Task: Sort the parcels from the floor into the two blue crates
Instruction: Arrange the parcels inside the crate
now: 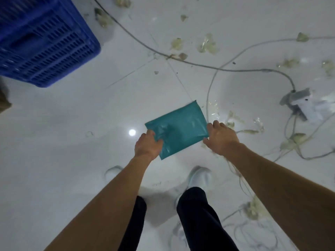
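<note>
- Floor [63, 142]: white gloss tile fills the frame. You're standing on it, looking straight down, with a shoe [201, 176] at lower centre.
- Crate [45, 42]: blue with slotted walls, in the upper left corner. Only its outer side shows, so I can't tell what's in it. The second crate is not in view.
- Parcel [179, 127]: teal poly mailer, flat and soft, at centre frame. It's held off the floor between your hands, with its long axis running lower left to upper right.
- Left hand [147, 147]: pinches the parcel's lower-left short edge, thumb on top and fingers under.
- Right hand [222, 140]: fingers curled at the parcel's right corner. It looks like a grip, but the hand itself partly hides the contact.
- Key relation: the crate lies up and left of the parcel, well apart from it. Your left hand is the nearer one, so the left-held end would likely lead on a carry that way.
- Cable [137, 39]: runs across the top to a power strip [297, 101] at right. More loops lie at lower right, close beside your right foot, so they're a possible snag.
- Scraps [208, 44]: bits of clear tape or film are scattered across the top and right of the frame.
</note>
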